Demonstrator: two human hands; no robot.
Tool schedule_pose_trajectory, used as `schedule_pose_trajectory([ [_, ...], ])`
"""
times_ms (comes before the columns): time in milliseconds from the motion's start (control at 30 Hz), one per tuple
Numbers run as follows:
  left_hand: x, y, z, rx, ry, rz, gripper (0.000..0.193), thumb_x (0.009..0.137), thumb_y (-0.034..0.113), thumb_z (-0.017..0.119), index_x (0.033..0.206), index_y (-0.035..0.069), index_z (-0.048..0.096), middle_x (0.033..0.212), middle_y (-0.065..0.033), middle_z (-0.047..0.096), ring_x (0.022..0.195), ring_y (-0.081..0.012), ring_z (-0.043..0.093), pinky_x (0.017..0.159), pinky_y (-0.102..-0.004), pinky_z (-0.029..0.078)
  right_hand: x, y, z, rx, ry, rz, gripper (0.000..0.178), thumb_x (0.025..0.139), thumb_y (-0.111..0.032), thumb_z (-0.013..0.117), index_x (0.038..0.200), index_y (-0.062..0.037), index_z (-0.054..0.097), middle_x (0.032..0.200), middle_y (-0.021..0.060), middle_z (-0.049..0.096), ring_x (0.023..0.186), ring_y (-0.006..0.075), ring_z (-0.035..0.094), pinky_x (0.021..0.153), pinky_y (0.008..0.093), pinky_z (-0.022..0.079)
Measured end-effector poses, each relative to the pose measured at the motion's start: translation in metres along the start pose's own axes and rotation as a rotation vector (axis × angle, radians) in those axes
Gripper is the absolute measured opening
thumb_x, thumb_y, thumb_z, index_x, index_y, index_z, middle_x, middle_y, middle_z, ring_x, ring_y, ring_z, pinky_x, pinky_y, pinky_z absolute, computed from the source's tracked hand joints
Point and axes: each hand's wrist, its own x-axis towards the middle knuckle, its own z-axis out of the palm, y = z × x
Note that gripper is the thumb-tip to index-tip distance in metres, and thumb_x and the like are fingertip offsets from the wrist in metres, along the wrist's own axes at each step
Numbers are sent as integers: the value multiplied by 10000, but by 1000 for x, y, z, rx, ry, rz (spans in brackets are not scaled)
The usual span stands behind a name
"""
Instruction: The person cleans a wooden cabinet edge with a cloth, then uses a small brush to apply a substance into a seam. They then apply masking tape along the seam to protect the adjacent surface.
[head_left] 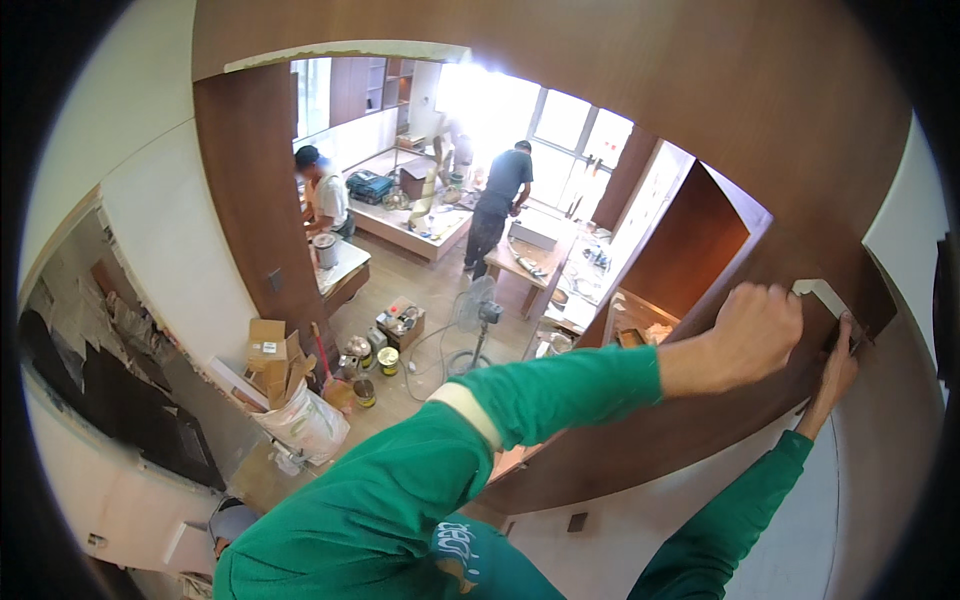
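My left hand (758, 335) is a closed fist in front of a curved brown wood panel (640, 440). What it grips, if anything, is hidden. Just beyond its knuckles is a bent, pale flat strip (824, 294) against the panel. Fingers of my right hand (836, 372) meet the strip's lower end, beside a dark notch in the panel's edge. A small dark shape shows by those fingers, too small to name. Around my left green sleeve, near the elbow, sits a cream ring-shaped band (466, 412).
Through the opening, one person (502, 200) bends at a workbench (530, 262); another (326, 195) stands at the left. A floor fan (480, 318), paint cans (388, 361), a cardboard box (268, 345) and a filled white sack (310, 422) stand below. Brown panelling frames the opening.
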Motion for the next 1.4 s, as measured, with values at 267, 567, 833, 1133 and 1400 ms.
schedule_pose_trajectory([
  [267, -183, -37, -37, -294, -546, -393, 320, 862, 323, 636, 790, 12, 605, 701, -185, 611, 637, -375, 618, 608, -485, 484, 16, 43, -4, -18, -73, -147, 860, 809, -578, 674, 1373, 45, 492, 1424, 194, 493, 1240, 282, 522, 1021, 374, 410],
  [567, -420, -129, -138, -176, -817, -1157, 399, 809, 402, 715, 824, 4, 690, 671, -124, 678, 567, -235, 648, 560, -380, 509, -131, 28, -47, 192, -168, 4, 480, 938, -377, 600, 1321, -88, 598, 1116, 41, 678, 642, 53, 566, 536, 158, 386],
  [833, -396, -237, -304, 291, -45, -1290, 479, 772, 231, 764, 1116, -61, 602, 715, -115, 683, 601, -178, 662, 563, -342, 522, -294, 64, -6, 533, -717, 259, 323, 919, -199, 646, 1197, -34, 658, 649, -39, 513, 500, 10, 381, 422, 165, 247],
  [1133, -182, -223, -339, 344, 231, -621, 407, 804, 156, 759, 1138, -4, 591, 696, -84, 650, 573, -101, 582, 537, -253, 467, -326, 32, 25, 671, -774, 332, 272, 873, -135, 675, 1122, -27, 678, 628, -17, 548, 478, 21, 446, 396, 157, 269],
  [1400, -63, -218, -312, 497, 234, -36, 366, 796, 142, 795, 1075, -13, 617, 800, -95, 671, 652, -133, 627, 580, -261, 493, -343, 41, 26, 708, -745, 422, 234, 875, -110, 657, 1075, 8, 688, 641, -10, 554, 478, 28, 441, 383, 165, 254],
])
